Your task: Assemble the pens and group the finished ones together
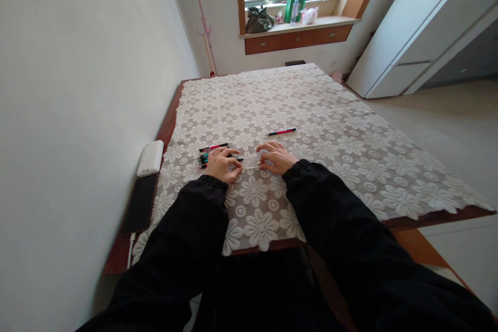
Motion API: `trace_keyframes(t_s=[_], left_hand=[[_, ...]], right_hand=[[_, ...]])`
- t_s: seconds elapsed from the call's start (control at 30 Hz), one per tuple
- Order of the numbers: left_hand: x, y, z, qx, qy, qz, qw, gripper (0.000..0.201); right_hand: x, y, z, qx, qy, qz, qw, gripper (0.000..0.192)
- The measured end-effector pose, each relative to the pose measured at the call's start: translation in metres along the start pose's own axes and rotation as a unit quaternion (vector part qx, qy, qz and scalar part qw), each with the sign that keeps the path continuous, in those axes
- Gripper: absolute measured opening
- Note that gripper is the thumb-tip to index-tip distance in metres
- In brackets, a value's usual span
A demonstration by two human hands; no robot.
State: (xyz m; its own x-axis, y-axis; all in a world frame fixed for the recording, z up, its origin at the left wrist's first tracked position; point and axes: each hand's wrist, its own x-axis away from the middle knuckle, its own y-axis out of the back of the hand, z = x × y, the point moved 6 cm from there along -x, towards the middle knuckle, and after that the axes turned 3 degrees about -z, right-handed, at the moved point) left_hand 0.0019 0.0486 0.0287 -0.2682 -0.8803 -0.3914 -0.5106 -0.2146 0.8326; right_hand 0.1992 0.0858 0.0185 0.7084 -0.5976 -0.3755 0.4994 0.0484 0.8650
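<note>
Over the lace tablecloth, a thin pale strand (252,167) stretches between my two hands; whether it is a string or a rubber band I cannot tell. My left hand (223,165) pinches its left end between thumb and finger. At the other end my right hand (277,157) is closed on it, the remaining fingers loosely curled. Several pens (204,158) lie side by side under and beside my left hand, partly hidden by it. Beyond my right hand lies a single red and black pen (282,132).
The flower-patterned tablecloth (257,192) covers a dark wooden table. Along its left edge by the wall are a white power bank (150,158), a black phone (140,203) and a white cable (131,249). Bags stand on the windowsill (327,21); a white cabinet (412,31) is right.
</note>
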Motion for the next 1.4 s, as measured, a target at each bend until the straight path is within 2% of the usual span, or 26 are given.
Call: trace_keyframes(t_s=[0.67, 1.0, 1.23, 1.4], left_hand=[[0.000, -0.002, -0.001, 0.006, -0.011, 0.012, 1.000, 0.003], [0.000, -0.005, -0.006, 0.010, -0.022, 0.019, 1.000, 0.003], [0.000, -0.004, -0.010, 0.008, -0.026, 0.020, 0.999, 0.004], [0.000, -0.005, -0.012, 0.013, -0.039, 0.028, 0.999, 0.007]], right_hand=[[-0.002, -0.006, 0.000, -0.005, -0.014, 0.010, 1.000, 0.008], [-0.005, -0.008, 0.016, -0.005, -0.009, 0.005, 1.000, 0.006], [-0.008, -0.010, 0.030, -0.005, -0.004, -0.016, 1.000, 0.003], [-0.005, 0.007, 0.019, -0.001, -0.034, -0.065, 0.997, 0.019]])
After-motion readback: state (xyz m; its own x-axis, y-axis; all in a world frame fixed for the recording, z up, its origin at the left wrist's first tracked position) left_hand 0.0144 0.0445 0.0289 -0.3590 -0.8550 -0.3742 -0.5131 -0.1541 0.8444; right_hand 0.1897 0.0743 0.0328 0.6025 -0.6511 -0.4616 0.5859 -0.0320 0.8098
